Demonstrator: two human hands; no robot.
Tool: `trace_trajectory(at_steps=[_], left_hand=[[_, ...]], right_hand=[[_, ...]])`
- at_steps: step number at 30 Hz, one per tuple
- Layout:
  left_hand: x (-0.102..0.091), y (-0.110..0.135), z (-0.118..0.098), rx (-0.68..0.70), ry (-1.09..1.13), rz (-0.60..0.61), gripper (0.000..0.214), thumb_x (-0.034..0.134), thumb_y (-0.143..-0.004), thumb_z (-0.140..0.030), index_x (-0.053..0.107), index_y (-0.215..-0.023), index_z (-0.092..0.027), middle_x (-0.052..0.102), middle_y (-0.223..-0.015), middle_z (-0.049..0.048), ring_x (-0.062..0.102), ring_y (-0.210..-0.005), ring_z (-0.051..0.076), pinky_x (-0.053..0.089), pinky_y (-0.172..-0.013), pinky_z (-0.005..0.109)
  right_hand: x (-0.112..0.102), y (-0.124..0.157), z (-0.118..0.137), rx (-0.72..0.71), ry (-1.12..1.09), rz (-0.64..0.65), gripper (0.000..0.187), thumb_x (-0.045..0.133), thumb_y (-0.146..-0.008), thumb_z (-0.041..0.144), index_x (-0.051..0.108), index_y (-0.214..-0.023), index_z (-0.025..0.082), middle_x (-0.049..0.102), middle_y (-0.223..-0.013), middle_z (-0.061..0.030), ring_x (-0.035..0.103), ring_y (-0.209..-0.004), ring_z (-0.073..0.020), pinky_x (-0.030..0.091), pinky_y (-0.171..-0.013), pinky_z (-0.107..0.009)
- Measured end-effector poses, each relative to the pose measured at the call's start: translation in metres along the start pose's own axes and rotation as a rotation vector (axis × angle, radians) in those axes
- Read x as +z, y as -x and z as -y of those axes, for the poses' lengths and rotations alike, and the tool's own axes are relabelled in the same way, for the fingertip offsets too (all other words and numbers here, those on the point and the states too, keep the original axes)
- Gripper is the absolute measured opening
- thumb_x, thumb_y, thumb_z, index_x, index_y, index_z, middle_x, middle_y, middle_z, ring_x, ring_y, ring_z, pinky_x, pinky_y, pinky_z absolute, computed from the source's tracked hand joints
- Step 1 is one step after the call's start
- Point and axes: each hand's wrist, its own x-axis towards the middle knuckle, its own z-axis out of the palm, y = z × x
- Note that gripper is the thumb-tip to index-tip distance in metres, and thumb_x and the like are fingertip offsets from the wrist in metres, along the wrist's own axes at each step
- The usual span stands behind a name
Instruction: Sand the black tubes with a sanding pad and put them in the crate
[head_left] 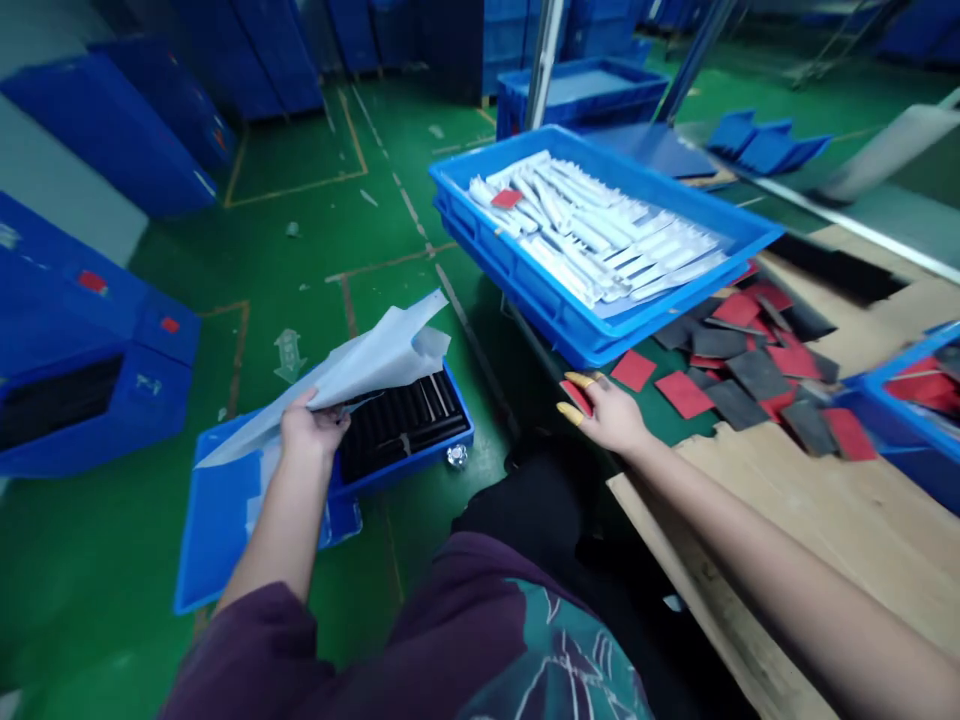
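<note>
My left hand grips a white sheet by its near edge, lifted over a low blue bin. Rows of black strip-like pieces lie in that bin, partly covered by the sheet. Off to the right, my right hand, with yellow finger covers on some fingers, pinches a red square pad. It is close to the table edge, just below the corner of a large blue tray.
White-wrapped pieces fill the large tray. Red and dark square pads lie piled on the table beside a brown board. Another blue bin stands far right. Stacked blue crates line the left.
</note>
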Motion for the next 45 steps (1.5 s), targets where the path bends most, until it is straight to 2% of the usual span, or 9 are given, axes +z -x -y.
trace_trajectory(at_steps=[5, 9, 14, 18, 22, 26, 31, 36, 45], left_hand=[[0.002, 0.098, -0.078, 0.071, 0.027, 0.197, 0.007, 0.053, -0.079, -0.018, 0.054, -0.073, -0.021, 0.058, -0.065, 0.0009, 0.059, -0.060, 0.020, 0.053, -0.059, 0.038], [0.024, 0.162, -0.112, 0.160, 0.034, 0.373, 0.006, 0.053, -0.076, -0.018, 0.050, -0.071, -0.019, 0.053, -0.058, -0.0017, 0.055, -0.053, 0.017, 0.053, -0.051, 0.034], [0.062, 0.217, -0.107, 0.233, 0.060, 0.722, 0.015, 0.049, -0.078, -0.013, 0.059, -0.088, -0.018, 0.067, -0.082, 0.0024, 0.064, -0.064, 0.017, 0.054, -0.049, 0.027], [0.103, 0.243, -0.082, 0.189, 0.103, 0.890, 0.023, 0.047, -0.080, -0.010, 0.062, -0.096, -0.017, 0.068, -0.086, 0.0038, 0.069, -0.079, 0.019, 0.060, -0.063, 0.031], [0.141, 0.256, -0.053, 0.141, 0.078, 0.907, 0.018, 0.047, -0.083, -0.009, 0.064, -0.087, -0.014, 0.067, -0.081, 0.0022, 0.066, -0.063, 0.015, 0.055, -0.053, 0.024], [0.165, 0.255, -0.025, 0.171, 0.059, 0.941, 0.015, 0.055, -0.076, -0.009, 0.065, -0.085, -0.015, 0.070, -0.085, 0.0020, 0.070, -0.076, 0.017, 0.059, -0.064, 0.026], [0.184, 0.250, -0.002, 0.192, 0.056, 1.124, 0.022, 0.060, -0.063, -0.010, 0.066, -0.083, -0.017, 0.074, -0.090, 0.0037, 0.069, -0.102, 0.024, 0.058, -0.094, 0.034], [0.216, 0.257, 0.001, 0.223, 0.156, 1.285, 0.014, 0.057, -0.068, -0.012, 0.066, -0.079, -0.015, 0.074, -0.087, 0.0060, 0.069, -0.106, 0.025, 0.055, -0.098, 0.033], [0.292, 0.213, 0.020, 0.087, 0.055, 0.852, 0.019, 0.052, -0.090, -0.010, 0.062, -0.105, -0.015, 0.071, -0.097, 0.0044, 0.069, -0.091, 0.017, 0.058, -0.081, 0.027]], right_hand=[[-0.008, 0.011, 0.013, 0.028, -0.116, -0.017, 0.051, 0.068, -0.075, 0.049, 0.068, -0.118, 0.022, 0.068, -0.120, -0.0171, 0.067, -0.105, -0.0372, 0.054, -0.092, -0.053], [-0.017, 0.025, 0.021, 0.113, -0.303, -0.071, 0.047, 0.068, -0.075, 0.045, 0.067, -0.115, 0.021, 0.069, -0.118, -0.0155, 0.065, -0.112, -0.0353, 0.050, -0.100, -0.055], [-0.051, 0.043, 0.042, 0.210, -0.628, -0.155, 0.049, 0.067, -0.076, 0.050, 0.063, -0.116, 0.021, 0.068, -0.123, -0.0130, 0.065, -0.112, -0.0286, 0.052, -0.100, -0.048], [-0.096, 0.056, 0.058, 0.262, -0.880, -0.195, 0.057, 0.061, -0.078, 0.065, 0.061, -0.117, 0.024, 0.071, -0.115, -0.0091, 0.068, -0.078, -0.0194, 0.057, -0.066, -0.035], [-0.138, 0.071, 0.065, 0.314, -1.138, -0.312, 0.065, 0.045, -0.080, 0.079, 0.061, -0.111, 0.025, 0.073, -0.099, -0.0059, 0.062, -0.063, -0.0147, 0.048, -0.051, -0.027], [-0.162, 0.080, 0.060, 0.393, -1.509, -0.478, 0.053, 0.059, -0.076, 0.075, 0.064, -0.097, 0.027, 0.072, -0.083, -0.0002, 0.058, -0.056, -0.0126, 0.044, -0.045, -0.024], [-0.169, 0.080, 0.050, 0.484, -1.579, -0.521, 0.043, 0.064, -0.076, 0.069, 0.065, -0.089, 0.029, 0.071, -0.075, 0.0031, 0.059, -0.057, -0.0139, 0.044, -0.046, -0.024], [-0.167, 0.080, 0.052, 0.483, -1.601, -0.510, 0.039, 0.059, -0.082, 0.067, 0.064, -0.088, 0.029, 0.072, -0.079, 0.0026, 0.057, -0.055, -0.0125, 0.042, -0.045, -0.023], [-0.155, 0.085, 0.042, 0.668, -1.637, -0.522, 0.038, 0.042, -0.097, 0.054, 0.064, -0.091, 0.024, 0.070, -0.070, 0.0003, 0.056, -0.048, -0.0104, 0.041, -0.041, -0.020]])
